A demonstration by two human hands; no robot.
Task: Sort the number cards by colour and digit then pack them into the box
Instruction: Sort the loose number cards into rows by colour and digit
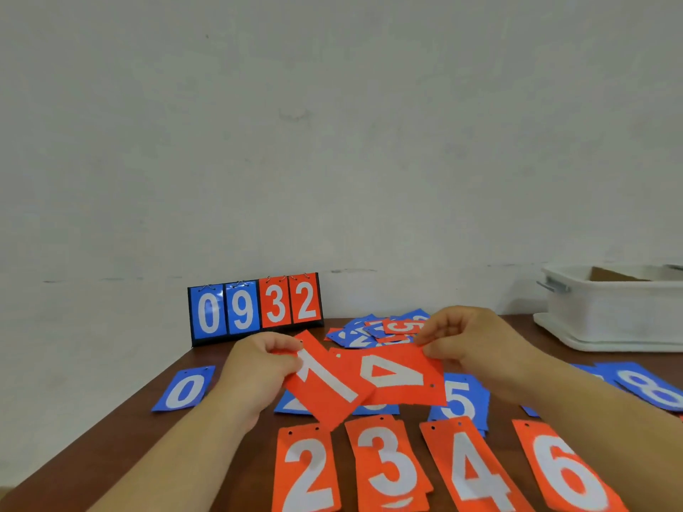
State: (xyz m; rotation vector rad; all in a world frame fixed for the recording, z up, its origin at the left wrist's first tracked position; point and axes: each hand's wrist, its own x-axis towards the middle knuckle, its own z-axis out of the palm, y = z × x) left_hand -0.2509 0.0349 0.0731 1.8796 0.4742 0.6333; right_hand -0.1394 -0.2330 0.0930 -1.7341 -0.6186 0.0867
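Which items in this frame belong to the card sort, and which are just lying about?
Job: red 1 card in left hand; red 4 card in right hand; red row 2, 3, 4, 6; blue 0, blue 5, blue 8; mixed pile; white tub, likely the packing box.
Lying about: flip scoreboard showing 0932; table.

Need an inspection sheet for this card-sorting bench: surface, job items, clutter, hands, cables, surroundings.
Surface: brown table, cards spread over it.
Job's things: red 2, red 3, red 4 and red 6 in a near row; blue 0, blue 5 and blue 8 behind; mixed pile at the back; white box far right.
Clutter: flip scoreboard reading 0 9 3 2, standing by the wall.
Grippers: left hand pinches red 1 card; right hand pinches held red 4 card.
Cables: nothing seen.
Surroundings: plain grey wall.
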